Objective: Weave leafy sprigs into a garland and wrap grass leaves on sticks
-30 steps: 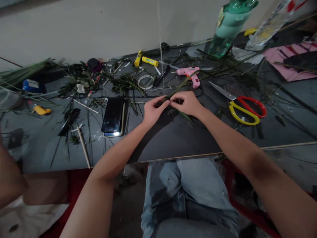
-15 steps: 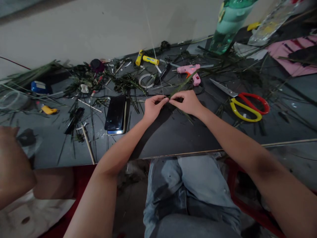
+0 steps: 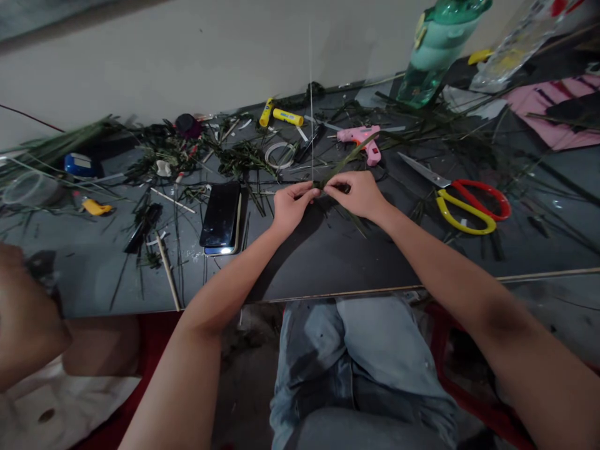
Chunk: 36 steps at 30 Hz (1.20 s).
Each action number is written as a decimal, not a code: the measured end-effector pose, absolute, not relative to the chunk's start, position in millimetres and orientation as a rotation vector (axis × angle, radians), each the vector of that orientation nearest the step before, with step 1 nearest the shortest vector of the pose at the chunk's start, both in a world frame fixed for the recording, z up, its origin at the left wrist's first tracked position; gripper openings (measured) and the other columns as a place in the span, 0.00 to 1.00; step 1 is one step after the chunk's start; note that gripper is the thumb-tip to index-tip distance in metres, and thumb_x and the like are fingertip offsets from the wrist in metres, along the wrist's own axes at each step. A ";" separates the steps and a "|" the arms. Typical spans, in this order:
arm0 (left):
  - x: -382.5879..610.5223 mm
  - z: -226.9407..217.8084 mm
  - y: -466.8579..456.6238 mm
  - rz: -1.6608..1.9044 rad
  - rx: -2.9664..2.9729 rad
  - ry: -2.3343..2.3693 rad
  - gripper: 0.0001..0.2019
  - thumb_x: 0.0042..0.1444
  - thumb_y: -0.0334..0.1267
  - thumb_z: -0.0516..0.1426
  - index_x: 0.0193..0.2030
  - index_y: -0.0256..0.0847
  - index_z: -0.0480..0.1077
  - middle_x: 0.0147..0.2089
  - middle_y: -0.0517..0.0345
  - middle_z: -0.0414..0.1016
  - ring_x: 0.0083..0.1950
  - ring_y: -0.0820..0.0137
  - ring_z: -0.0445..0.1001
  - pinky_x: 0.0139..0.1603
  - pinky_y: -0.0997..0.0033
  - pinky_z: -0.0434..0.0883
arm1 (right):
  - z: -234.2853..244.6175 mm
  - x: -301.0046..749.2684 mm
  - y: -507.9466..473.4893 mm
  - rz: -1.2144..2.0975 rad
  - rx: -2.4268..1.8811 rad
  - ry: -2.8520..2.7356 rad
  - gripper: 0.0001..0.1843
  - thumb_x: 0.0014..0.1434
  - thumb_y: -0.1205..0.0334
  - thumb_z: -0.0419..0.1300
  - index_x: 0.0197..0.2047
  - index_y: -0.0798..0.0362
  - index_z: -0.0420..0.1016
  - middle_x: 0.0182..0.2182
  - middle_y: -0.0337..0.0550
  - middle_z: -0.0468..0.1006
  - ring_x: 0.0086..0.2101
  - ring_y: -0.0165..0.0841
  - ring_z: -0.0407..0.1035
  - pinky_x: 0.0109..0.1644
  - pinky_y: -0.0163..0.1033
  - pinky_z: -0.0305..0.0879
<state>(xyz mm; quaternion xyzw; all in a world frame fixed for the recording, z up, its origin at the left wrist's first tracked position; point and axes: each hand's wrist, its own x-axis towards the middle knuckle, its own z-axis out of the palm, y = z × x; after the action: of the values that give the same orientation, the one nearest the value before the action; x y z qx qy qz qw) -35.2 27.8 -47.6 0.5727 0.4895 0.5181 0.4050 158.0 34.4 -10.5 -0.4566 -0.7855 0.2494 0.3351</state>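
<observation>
Above the middle of the table, my left hand (image 3: 293, 205) and my right hand (image 3: 360, 195) meet fingertip to fingertip, both closed in a pinch. A long green leaf strip (image 3: 352, 154) runs from between the fingertips back and to the right. A thin pale stem or wire (image 3: 311, 106) rises almost upright from my left fingertips. Dark green material shows at the pinch, but its details are too small to make out. Just behind my right hand lies a pink glue gun (image 3: 360, 136). Scissors (image 3: 459, 195) with red and yellow handles rest to the right.
Left of my hands lies a phone (image 3: 219, 215). Leaf scraps (image 3: 241, 159), a tape roll (image 3: 280, 155) and yellow tubes (image 3: 287, 117) lie behind. A green bottle (image 3: 434, 56) stands at the back right. At far left is another person's arm (image 3: 28, 312).
The pale stem has swung from leaning left to nearly upright. My right fingers have shifted slightly at the pinch, and the leaf strip now bends more to the right.
</observation>
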 end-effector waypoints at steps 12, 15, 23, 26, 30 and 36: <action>-32.0 -49.3 28.2 1.330 1.350 1.145 0.10 0.50 0.39 0.69 0.39 0.40 0.81 0.37 0.56 0.85 0.34 0.73 0.80 0.39 0.70 0.79 | 0.3 168.0 37.1 0.763 -1.109 -2.108 0.11 0.55 0.58 0.63 0.30 0.55 0.83 0.27 0.45 0.81 0.28 0.32 0.71 0.34 0.38 0.63; -31.2 -50.3 29.5 1.351 1.312 1.126 0.09 0.51 0.39 0.68 0.39 0.40 0.80 0.35 0.57 0.84 0.34 0.73 0.81 0.38 0.72 0.79 | -2.2 164.5 32.1 0.626 -1.182 -1.994 0.08 0.51 0.59 0.65 0.31 0.56 0.82 0.25 0.45 0.79 0.26 0.32 0.68 0.33 0.39 0.63; -32.0 -48.4 25.7 1.312 1.350 1.050 0.09 0.51 0.37 0.69 0.38 0.40 0.76 0.32 0.62 0.81 0.32 0.75 0.79 0.39 0.73 0.78 | -7.8 155.5 28.8 0.467 -0.988 -1.980 0.14 0.62 0.49 0.62 0.39 0.50 0.83 0.32 0.47 0.80 0.33 0.36 0.70 0.38 0.43 0.64; -32.6 -47.1 24.4 1.295 1.385 1.076 0.09 0.51 0.37 0.69 0.38 0.40 0.77 0.32 0.61 0.82 0.32 0.74 0.80 0.39 0.72 0.78 | -8.7 155.6 28.8 0.498 -1.008 -1.981 0.15 0.62 0.48 0.61 0.39 0.50 0.84 0.33 0.46 0.80 0.32 0.35 0.69 0.37 0.43 0.64; -33.0 -46.5 24.4 1.310 1.441 1.133 0.08 0.52 0.39 0.69 0.37 0.41 0.79 0.34 0.59 0.83 0.34 0.73 0.80 0.40 0.70 0.79 | -13.0 154.6 29.4 0.461 -1.025 -2.042 0.16 0.65 0.49 0.58 0.39 0.50 0.83 0.33 0.48 0.79 0.36 0.38 0.71 0.45 0.47 0.66; -32.2 -44.1 20.8 1.296 1.505 1.182 0.08 0.53 0.37 0.69 0.40 0.41 0.81 0.34 0.59 0.83 0.34 0.71 0.80 0.42 0.68 0.78 | -17.2 154.6 31.2 0.386 -1.041 -2.075 0.16 0.66 0.50 0.57 0.37 0.50 0.82 0.34 0.48 0.79 0.39 0.41 0.72 0.48 0.48 0.65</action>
<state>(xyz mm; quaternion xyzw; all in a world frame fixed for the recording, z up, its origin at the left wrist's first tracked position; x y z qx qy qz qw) -32.2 20.8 -44.1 0.5959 0.4678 0.5132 0.4033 154.6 31.2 -17.2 -0.4085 -0.8140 0.1515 0.3841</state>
